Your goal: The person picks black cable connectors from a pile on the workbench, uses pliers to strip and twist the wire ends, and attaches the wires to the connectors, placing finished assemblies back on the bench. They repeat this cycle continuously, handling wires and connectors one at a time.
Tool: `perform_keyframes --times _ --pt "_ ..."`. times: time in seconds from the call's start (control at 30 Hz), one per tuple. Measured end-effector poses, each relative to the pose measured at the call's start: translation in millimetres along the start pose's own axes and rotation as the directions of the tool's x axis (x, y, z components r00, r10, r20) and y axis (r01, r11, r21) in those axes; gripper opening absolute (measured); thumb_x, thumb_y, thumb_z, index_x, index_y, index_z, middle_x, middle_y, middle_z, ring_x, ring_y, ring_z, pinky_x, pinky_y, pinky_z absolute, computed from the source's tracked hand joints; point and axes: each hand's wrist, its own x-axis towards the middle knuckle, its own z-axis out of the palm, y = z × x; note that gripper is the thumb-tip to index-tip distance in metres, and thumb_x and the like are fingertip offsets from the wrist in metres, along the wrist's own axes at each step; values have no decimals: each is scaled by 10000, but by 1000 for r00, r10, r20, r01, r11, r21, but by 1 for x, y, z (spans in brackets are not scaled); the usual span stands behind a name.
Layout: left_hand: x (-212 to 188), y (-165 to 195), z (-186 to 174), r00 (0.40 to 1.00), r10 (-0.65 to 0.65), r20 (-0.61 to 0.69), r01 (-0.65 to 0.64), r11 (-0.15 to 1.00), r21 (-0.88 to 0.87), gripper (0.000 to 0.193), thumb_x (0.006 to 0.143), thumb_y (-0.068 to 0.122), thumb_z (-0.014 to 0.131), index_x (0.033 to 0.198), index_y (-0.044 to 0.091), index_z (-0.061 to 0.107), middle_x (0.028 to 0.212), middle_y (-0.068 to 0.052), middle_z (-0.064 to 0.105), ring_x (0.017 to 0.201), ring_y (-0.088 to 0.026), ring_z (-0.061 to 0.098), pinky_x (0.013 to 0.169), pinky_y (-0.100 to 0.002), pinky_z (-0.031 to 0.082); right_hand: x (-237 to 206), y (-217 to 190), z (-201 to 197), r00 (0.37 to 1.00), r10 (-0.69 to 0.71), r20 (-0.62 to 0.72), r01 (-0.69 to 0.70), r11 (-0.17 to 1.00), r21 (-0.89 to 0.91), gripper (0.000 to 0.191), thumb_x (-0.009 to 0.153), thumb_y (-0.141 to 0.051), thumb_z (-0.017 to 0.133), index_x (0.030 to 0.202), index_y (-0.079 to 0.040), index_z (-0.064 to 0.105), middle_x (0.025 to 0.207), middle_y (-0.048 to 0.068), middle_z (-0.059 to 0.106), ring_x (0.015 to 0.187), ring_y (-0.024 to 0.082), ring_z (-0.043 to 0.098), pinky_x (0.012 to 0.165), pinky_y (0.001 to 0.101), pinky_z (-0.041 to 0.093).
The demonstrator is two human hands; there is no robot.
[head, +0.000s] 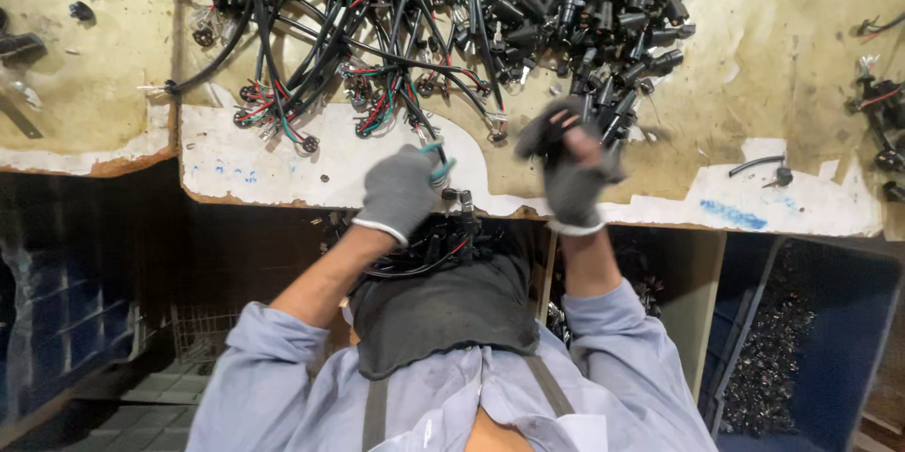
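Grey-gloved left hand grips teal-handled pliers; right hand closes around a black connector, just beside the pile.

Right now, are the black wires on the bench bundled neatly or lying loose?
Loose. The black wires sprawl in a tangled heap across the workbench, their ends fanning out in every direction, with no tie visible around them.

Two gloved hands, left and right. One worktable. One wire tangle, one connector heap, strands and pieces too many to count. One blue bin.
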Motion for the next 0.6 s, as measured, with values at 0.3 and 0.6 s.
perform_keyframes --times 0.3,0.6 --pt "-71 8 -78 995 -48 84 97 452 -887 492 794 47 796 1273 -19 700 831 17 708 724 -48 637 672 -219 531 -27 11 47 781 135 610 488 479 -730 546 705 -519 932 921 -119 630 713 49 624 653 278 630 617 397 481" --pt "-62 15 -80 964 123 -234 -257 636 -728 395 854 49 761 1241 -15 717 998 -84 734 865 -115 693 757 -261 558 -16 25 61 735 181 654 518 472 -713 533 756 -524 879 897 -79 622 717 124 578 694 382 614 620 428 477"
